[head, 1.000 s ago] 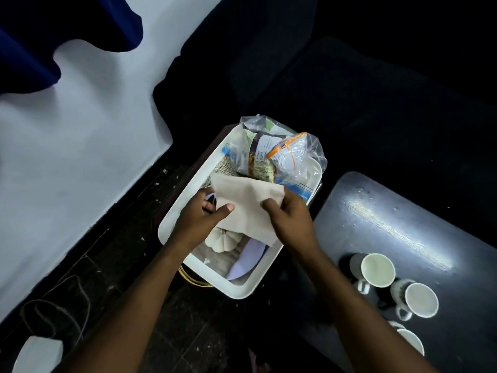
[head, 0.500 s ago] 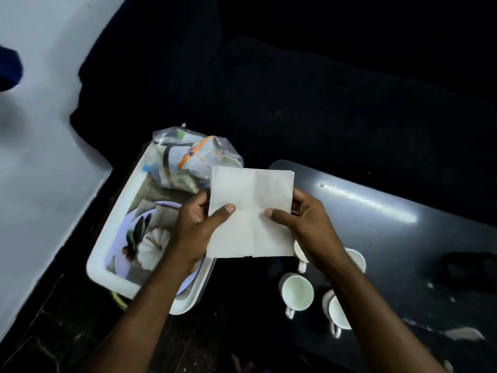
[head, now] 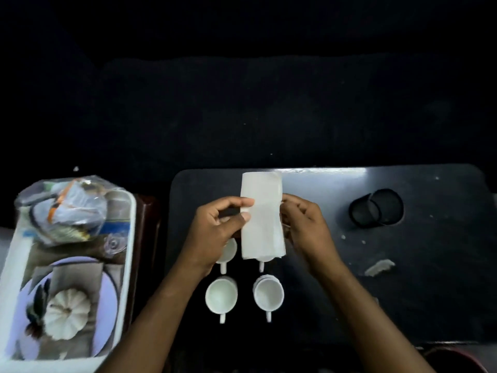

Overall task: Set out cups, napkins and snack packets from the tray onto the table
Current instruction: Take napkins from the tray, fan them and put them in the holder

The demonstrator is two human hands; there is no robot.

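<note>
The white tray (head: 129, 254) now sits off to the far left with the clear bag of snack packets (head: 64, 208) still at its far end, where half a second ago it lay right under the hands. The napkin (head: 262, 215), a flat open square then, has been folded into a narrow upright strip above the dark table (head: 403, 278). The left hand (head: 217, 232) pinches its left edge between thumb and fingertips; the right hand (head: 306, 230) clamps the right edge, fingers curled. Four white cups (head: 222, 294) stand below, the far pair partly hidden by hand and napkin.
</note>
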